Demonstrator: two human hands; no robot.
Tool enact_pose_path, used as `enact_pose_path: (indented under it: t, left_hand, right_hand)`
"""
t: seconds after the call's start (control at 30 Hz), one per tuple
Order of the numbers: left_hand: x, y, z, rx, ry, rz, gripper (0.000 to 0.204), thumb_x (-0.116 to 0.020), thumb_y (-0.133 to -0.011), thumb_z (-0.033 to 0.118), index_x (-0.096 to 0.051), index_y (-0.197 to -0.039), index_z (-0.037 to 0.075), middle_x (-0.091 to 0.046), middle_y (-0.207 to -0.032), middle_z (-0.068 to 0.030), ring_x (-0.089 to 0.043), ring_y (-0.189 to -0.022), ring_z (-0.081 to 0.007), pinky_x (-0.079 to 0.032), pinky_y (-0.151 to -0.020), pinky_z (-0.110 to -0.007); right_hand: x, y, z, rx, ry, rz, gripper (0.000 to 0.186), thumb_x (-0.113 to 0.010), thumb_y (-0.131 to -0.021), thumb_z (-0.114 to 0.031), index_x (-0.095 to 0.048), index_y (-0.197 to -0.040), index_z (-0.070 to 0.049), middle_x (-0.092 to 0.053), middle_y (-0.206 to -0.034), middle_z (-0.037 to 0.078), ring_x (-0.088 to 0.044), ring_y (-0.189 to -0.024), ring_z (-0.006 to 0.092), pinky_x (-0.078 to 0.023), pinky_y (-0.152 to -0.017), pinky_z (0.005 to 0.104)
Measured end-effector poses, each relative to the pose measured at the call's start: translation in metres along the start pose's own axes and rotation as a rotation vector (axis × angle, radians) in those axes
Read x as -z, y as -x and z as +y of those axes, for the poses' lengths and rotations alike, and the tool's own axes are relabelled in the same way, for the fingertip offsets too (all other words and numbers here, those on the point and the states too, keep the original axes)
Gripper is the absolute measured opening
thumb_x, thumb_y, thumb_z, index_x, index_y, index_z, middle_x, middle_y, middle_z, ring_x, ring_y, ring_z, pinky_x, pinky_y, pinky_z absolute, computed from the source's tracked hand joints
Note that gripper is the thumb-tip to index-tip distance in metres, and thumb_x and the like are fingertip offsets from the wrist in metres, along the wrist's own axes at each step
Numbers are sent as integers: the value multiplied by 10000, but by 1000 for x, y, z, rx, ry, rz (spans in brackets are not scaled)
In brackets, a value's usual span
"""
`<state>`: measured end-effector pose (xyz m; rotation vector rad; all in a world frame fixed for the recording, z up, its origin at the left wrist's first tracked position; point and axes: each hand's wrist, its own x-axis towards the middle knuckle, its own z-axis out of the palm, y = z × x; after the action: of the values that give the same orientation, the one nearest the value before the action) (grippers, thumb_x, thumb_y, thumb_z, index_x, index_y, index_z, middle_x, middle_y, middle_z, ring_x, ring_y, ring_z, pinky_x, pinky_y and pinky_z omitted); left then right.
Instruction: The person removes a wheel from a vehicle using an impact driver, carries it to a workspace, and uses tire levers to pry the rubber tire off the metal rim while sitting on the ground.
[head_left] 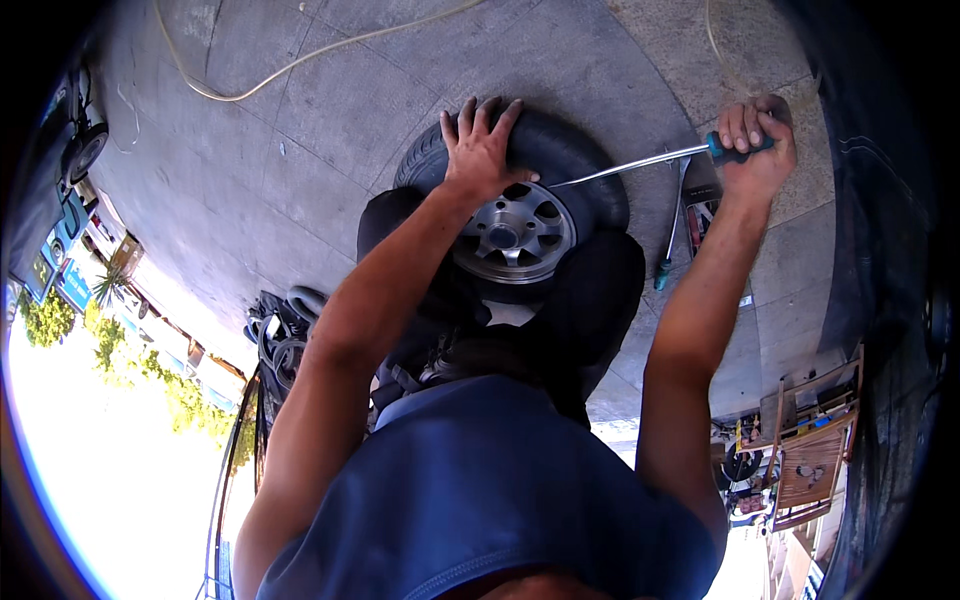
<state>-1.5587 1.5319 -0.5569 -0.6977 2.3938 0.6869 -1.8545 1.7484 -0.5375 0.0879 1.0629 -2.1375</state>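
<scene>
A black tyre (575,150) on a silver spoked wheel rim (547,232) lies flat on the floor between my knees. My left hand (482,150) rests on the tyre's far sidewall with its fingers spread, the thumb by the rim's edge. Out to the right, my right hand (755,145) is wrapped round the teal and black handle of a long tyre lever (640,162). The lever's metal shaft slants across the tyre, and its tip meets the seam between tyre and rim. Whether the tip is under the bead, I cannot tell.
A second teal-handled lever (663,272) lies right of the tyre, beside a dark box (699,212) with red in it. A pale hose (300,62) curves over the grey floor (330,130) at the far side. A wooden chair (808,475) stands at the lower right.
</scene>
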Motion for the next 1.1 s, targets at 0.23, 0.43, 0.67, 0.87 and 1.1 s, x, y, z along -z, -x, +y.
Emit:
enact_pose_path:
  t: [0.23, 0.43, 0.67, 0.87, 1.1]
  left_hand:
    - [-1, -6, 13, 66, -16, 9, 1135, -906, -596, 513, -343, -1548, 260, -354, -1558, -125, -186, -1505, -422, -55, -1188, -706]
    - [-4, -13, 21, 157, -16, -13, 1141, -926, -570, 490, -358, -1535, 275, -341, -1568, -107, -158, -1516, -412, -32, -1197, -693]
    - [-6, -12, 19, 149, 3, 21, 1123, -918, -573, 484, -372, -1529, 266, -343, -1554, -113, -164, -1508, -426, -56, -1182, -718]
    - [-20, -10, 16, 130, -80, 90, 1120, -904, -585, 511, -359, -1535, 273, -332, -1562, -103, -142, -1519, -417, -52, -1187, -712]
    - [-9, -4, 17, 89, -15, 51, 1139, -918, -581, 514, -357, -1537, 251, -326, -1582, -112, -138, -1522, -418, -48, -1187, -702]
  right_hand:
    - [15, -47, 31, -132, -102, -28, 125, -560, -835, -109, -630, -909, -37, -430, -583, -2, -406, -484, 136, -381, -502, 319]
    - [26, -75, 60, -246, -60, 150, 130, -587, -820, -102, -606, -919, -19, -421, -591, -1, -398, -480, 142, -380, -502, 322]
    - [-99, -7, 22, -39, 198, 333, 103, -570, -792, 31, -594, -892, 26, -526, -626, 40, -506, -506, 133, -442, -479, 311]
    - [-178, 53, 44, 275, 677, 168, 103, -665, -747, 31, -688, -831, -24, -678, -742, 34, -680, -696, 134, -535, -643, 268]
    - [-19, 41, -45, 72, 127, 145, 108, -565, -793, -103, -578, -877, -35, -408, -586, 26, -411, -480, 151, -400, -498, 316]
